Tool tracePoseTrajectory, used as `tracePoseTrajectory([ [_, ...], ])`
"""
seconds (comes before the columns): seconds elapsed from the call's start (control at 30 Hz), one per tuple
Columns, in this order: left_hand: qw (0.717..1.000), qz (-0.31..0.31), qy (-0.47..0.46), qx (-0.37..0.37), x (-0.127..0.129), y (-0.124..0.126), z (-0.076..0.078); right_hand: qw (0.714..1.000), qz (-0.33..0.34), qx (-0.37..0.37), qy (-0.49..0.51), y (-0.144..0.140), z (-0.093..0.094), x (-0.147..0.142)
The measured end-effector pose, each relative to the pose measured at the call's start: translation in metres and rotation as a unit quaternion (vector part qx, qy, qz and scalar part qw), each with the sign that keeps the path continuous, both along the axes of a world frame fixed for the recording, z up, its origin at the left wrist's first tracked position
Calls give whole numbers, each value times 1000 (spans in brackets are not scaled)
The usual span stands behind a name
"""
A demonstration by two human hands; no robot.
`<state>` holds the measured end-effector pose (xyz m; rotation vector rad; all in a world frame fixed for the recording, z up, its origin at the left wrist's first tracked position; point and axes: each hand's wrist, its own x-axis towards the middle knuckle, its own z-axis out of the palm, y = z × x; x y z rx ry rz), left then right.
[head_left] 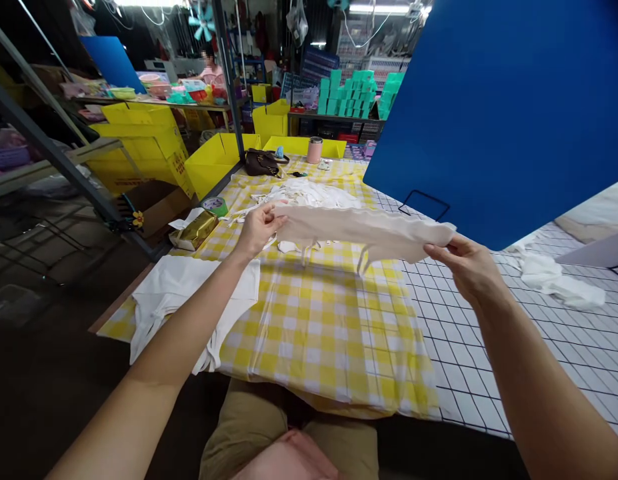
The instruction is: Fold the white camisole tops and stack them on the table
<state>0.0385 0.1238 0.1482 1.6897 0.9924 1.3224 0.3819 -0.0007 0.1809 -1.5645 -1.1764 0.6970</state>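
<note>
Item: cream lace-edged fabric garment [359, 233], stretched flat between left hand [259, 227] and right hand [461, 261], both pinching its ends. Step judged: inspection. White folded pile [173, 293] lies at 8 o'clock on the surface.

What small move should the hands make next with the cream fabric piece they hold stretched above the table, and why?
Probably lower it flat onto the yellow checked cloth. The left hand and right hand pinch opposite ends of the cream fabric piece, taut in the air, with thin straps dangling. The checked area beneath is bare, and folded white pieces lie stacked to the left.
</note>
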Motion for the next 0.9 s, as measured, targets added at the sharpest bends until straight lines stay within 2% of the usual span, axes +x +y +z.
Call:
tracePoseTrajectory([
  [0.03, 1000, -17, 0, 10, -5, -6, 2, 1000, 6, 12, -26, -7, 1, 0],
  [0.1, 998, -55, 31, 17, -18, -24, -9, 995, 33, 6, -89, -23, -10, 0],
  [0.17, 992, -94, 81, 15, -30, -48, -35, 987, 71, -10, -146, -40, -39, 2],
  [0.23, 981, -126, 147, 0, -40, -74, -68, 976, 102, -22, -193, -59, -77, 3],
  [0.33, 947, -174, 269, -5, -51, -110, -111, 955, 137, -56, -259, -90, -131, 3],
  [0.4, 921, -204, 332, 12, -56, -128, -128, 944, 148, -72, -287, -109, -153, 3],
  [0.47, 904, -217, 368, 33, -62, -139, -138, 937, 151, -75, -305, -124, -165, 3],
  [0.6, 893, -216, 392, 56, -68, -145, -145, 933, 145, -61, -323, -136, -171, 4],
  [0.73, 898, -211, 383, 39, -67, -142, -143, 943, 134, -46, -301, -135, -170, 3],
  [0.83, 928, -190, 321, 0, -64, -140, -124, 963, 108, -26, -246, -132, -152, -2],
  [0.9, 952, -170, 251, -36, -64, -141, -98, 977, 94, -13, -190, -133, -125, -5],
])
